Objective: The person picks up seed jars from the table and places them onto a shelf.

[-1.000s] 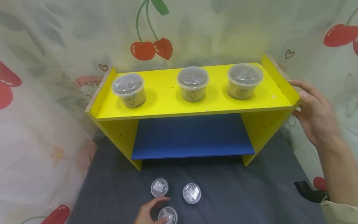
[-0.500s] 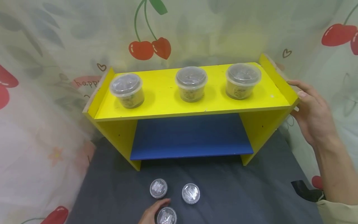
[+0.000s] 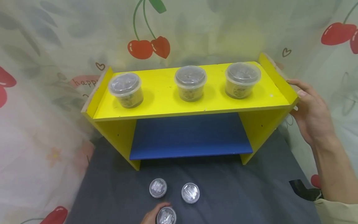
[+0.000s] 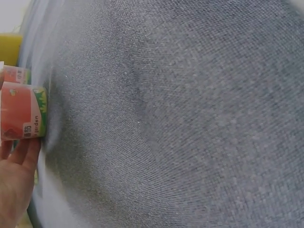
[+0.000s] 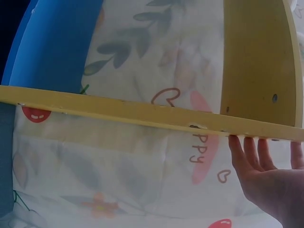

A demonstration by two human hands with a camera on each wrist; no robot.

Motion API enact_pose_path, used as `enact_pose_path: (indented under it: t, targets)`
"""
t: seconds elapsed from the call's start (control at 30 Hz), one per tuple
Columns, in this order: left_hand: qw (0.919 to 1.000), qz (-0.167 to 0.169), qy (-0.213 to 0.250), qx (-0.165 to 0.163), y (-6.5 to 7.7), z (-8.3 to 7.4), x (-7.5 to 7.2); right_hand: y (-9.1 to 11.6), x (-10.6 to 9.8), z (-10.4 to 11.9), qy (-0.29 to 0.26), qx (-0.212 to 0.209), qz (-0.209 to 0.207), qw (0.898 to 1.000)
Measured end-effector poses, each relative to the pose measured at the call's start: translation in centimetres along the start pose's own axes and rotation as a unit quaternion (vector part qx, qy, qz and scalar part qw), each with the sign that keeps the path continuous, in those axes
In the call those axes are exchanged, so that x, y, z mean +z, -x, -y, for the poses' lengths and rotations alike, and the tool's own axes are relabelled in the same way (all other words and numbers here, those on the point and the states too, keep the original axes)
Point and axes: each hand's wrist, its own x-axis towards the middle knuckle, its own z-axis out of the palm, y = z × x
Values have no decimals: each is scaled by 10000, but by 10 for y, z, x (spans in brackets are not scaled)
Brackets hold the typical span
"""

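At the bottom of the head view my left hand (image 3: 152, 215) holds a small round lidded tub (image 3: 167, 216). The left wrist view shows the red and green label of this tub (image 4: 23, 111), with fingers (image 4: 31, 154) on its far side; the thumb is mostly out of sight. Two similar tubs stand on the dark cloth, one ahead (image 3: 158, 188) and one to the right (image 3: 190, 193). My right hand (image 3: 314, 115) rests against the outer side of the yellow shelf unit (image 3: 167, 115). In the right wrist view, extended fingers (image 5: 251, 152) touch its side panel (image 5: 156, 116).
Three larger clear lidded cups, left (image 3: 127, 90), middle (image 3: 190, 83) and right (image 3: 242, 80), stand on the yellow top. Below it is a blue shelf board (image 3: 191, 135). A patterned curtain (image 3: 218, 31) hangs behind and at both sides of the grey-covered table (image 3: 237, 196).
My left fingers, earlier spread around the nearest tub, have drawn in around it, and the thumb has gone from the head view. The head view shifted slightly. My right hand stays at the shelf.
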Motion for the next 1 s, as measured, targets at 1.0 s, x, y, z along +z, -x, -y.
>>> enact_pose_path:
  t: [1.0]
  targets:
    - [9945,109,870,569,-8,-31,-22,1,1,-3,-23,-135,-172,9998]
